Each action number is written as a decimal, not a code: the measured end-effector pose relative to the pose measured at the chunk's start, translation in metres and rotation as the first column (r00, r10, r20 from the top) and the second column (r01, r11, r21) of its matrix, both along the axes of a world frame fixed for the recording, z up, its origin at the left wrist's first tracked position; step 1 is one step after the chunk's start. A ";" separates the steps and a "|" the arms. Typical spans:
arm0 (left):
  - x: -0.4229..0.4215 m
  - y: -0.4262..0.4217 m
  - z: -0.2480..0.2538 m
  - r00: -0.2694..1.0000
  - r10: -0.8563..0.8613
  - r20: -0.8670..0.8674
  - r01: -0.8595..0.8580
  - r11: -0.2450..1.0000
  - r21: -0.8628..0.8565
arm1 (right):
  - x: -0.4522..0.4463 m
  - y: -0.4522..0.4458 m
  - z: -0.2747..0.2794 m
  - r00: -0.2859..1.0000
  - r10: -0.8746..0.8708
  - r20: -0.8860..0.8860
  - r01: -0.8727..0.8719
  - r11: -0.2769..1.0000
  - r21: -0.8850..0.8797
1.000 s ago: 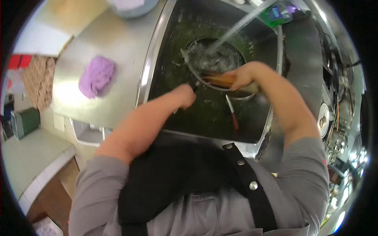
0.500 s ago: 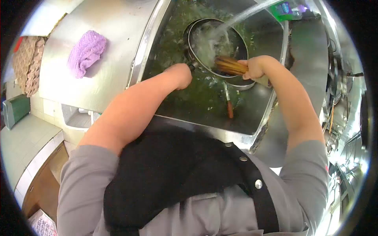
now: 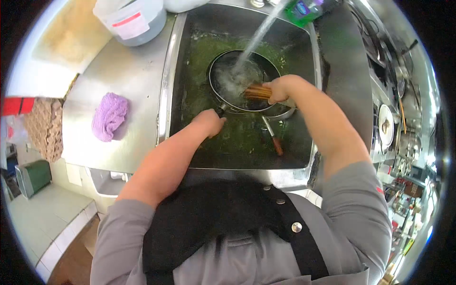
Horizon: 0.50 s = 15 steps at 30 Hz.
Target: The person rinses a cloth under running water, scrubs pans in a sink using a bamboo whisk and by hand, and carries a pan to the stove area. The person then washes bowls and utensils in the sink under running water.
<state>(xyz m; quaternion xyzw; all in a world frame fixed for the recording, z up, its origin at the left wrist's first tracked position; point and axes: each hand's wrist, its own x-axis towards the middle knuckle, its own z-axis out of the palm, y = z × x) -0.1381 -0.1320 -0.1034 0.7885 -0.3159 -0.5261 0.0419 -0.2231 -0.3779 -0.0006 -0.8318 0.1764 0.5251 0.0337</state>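
Observation:
In the sink, a dark frying pan (image 3: pixel 267 71) sits with water swirling inside it. My left hand (image 3: pixel 209 122) is closed around its handle at the near left side. My right hand (image 3: pixel 284 88) grips a bamboo brush (image 3: pixel 256 91), whose bristle end is in the water within the pan. A stream of water (image 3: pixel 260 37) pours into the pan from above. Partly hidden under the frying pan is a second pan (image 3: pixel 281 114), its wooden-ended handle (image 3: pixel 277 146) pointing toward me.
Greenish water and small scraps cover the floor of the metal sink (image 3: pixel 228 159). A purple cloth (image 3: pixel 110 116) lies on the left counter, with a white bucket (image 3: pixel 133 23) behind it. At the back right is a green soap bottle (image 3: pixel 304 12). Cookware (image 3: pixel 385 126) stands further right.
The view has shifted, bringing the bucket into sight. The frying pan looks flatter than before. The brush has moved from near the pan's right rim further into the water.

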 end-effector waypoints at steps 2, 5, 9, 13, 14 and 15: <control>0.003 -0.003 0.001 0.984 0.133 -0.115 -0.131 0.991 0.025 | -0.007 0.006 -0.016 0.987 -0.162 0.013 0.162 0.983 -0.087; 0.003 -0.010 0.002 0.808 0.471 -0.354 -0.449 0.881 0.149 | -0.042 0.012 -0.047 0.919 -0.369 0.138 0.377 0.925 -0.038; 0.007 -0.020 -0.023 0.479 0.611 -0.631 -0.560 0.766 0.317 | -0.084 0.045 0.005 0.779 -0.519 0.351 0.518 0.849 0.107; -0.003 -0.043 -0.024 0.300 0.597 -0.744 -0.592 0.728 0.345 | -0.118 0.072 0.028 0.455 -0.694 0.558 0.643 0.690 0.334; -0.004 -0.047 -0.028 0.334 0.597 -0.729 -0.589 0.736 0.332 | -0.124 0.077 0.033 0.407 -0.724 0.557 0.650 0.658 0.381; -0.004 -0.051 -0.035 0.367 0.597 -0.713 -0.587 0.743 0.321 | -0.130 0.083 0.043 0.360 -0.753 0.551 0.653 0.625 0.427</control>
